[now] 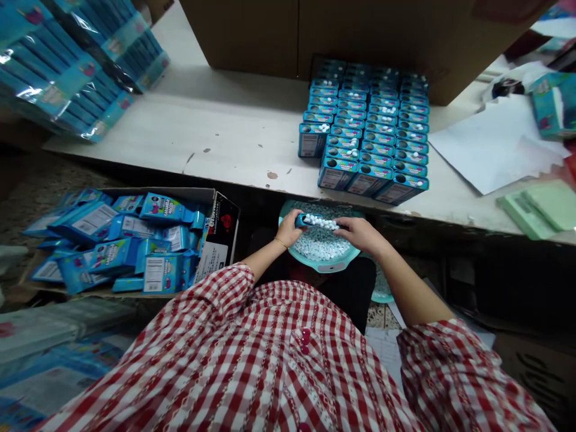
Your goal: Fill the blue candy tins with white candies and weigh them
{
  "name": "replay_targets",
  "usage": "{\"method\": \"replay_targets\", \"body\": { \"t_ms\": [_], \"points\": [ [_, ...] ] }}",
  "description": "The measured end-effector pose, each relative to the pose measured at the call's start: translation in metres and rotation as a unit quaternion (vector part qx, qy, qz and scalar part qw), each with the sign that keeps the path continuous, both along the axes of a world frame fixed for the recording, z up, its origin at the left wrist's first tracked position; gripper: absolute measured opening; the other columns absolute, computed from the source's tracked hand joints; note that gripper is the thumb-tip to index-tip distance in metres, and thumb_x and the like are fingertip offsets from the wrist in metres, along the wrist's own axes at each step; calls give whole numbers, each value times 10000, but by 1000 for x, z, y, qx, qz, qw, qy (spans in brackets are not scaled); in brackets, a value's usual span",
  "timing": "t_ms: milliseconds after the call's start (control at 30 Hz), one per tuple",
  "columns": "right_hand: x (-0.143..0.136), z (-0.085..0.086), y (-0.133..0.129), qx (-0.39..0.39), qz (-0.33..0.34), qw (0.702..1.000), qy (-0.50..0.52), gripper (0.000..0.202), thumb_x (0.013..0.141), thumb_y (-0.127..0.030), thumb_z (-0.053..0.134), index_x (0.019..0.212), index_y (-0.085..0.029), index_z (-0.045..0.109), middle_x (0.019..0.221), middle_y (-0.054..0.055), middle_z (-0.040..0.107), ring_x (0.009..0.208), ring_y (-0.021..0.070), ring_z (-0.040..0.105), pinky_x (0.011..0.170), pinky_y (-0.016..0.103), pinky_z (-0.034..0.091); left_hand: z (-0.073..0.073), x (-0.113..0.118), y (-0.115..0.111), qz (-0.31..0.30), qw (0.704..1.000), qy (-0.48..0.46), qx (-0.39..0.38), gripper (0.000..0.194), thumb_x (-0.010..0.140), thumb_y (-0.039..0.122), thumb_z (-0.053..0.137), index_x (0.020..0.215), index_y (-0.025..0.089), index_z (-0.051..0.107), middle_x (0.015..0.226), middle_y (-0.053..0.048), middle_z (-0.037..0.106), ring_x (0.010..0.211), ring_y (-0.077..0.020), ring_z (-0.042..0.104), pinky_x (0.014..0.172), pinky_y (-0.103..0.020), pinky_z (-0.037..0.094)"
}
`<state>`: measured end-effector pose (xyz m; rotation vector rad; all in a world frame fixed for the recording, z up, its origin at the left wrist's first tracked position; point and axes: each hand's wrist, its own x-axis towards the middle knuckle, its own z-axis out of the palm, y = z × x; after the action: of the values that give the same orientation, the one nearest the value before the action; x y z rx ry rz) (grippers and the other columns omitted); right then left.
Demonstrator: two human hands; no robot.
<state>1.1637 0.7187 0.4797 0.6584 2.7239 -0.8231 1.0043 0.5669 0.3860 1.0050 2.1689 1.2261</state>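
Over a turquoise basin (pixel 310 261) full of small white balls (pixel 317 247), my left hand (pixel 288 229) is closed around one end of a small blue box (pixel 301 220). White balls are heaped along the box's upturned top. At its other end is my right hand (pixel 361 234), with thumb and fingers closed on the box's edge; the exact fingertip contact is partly hidden by the heap. The basin rests at my lap, just under the table edge.
Rows of upright filled blue boxes (pixel 378 141) stand on the white table (pixel 225 129), before a large cardboard box (pixel 360 36). Left of me, a carton (pixel 229 219) holds loose blue boxes (pixel 110 255). Wrapped packs (pixel 67 78) lie back left; papers (pixel 490 144) lie right.
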Motion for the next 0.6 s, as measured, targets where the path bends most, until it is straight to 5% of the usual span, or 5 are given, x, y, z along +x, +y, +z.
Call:
{"method": "replay_targets", "body": {
  "t_ms": [167,367,467,600],
  "points": [
    [-24,31,-26,163,26,977,-135,319,820,-344,519,1107,-244,617,1052,77,668,958,255,612,788,332,452,-3,12,5,-32,997,69,-28,375,614,121,659,963,195,546,977,-45,589,947,-230,543,864,-370,406],
    [-27,50,-40,220,63,963,-141,260,870,-281,434,1017,-170,618,1011,132,643,889,254,633,751,341,467,-8,9,1,-33,996,81,-28,357,625,117,650,956,199,542,970,-43,591,938,-224,542,862,-368,407],
    [-7,34,-21,217,32,967,-134,283,877,-327,430,1082,-220,592,1080,109,625,915,249,625,769,352,467,-9,-1,-9,-12,998,58,1,356,627,135,656,955,193,530,969,-38,587,923,-208,545,852,-339,415],
    [12,-30,0,141,-45,970,-192,294,843,-247,496,1106,-165,600,1095,164,625,959,294,613,792,408,458,-9,-17,-27,48,998,1,41,379,634,210,676,971,191,504,900,-7,576,831,-166,549,798,-296,429]
  ]
}}
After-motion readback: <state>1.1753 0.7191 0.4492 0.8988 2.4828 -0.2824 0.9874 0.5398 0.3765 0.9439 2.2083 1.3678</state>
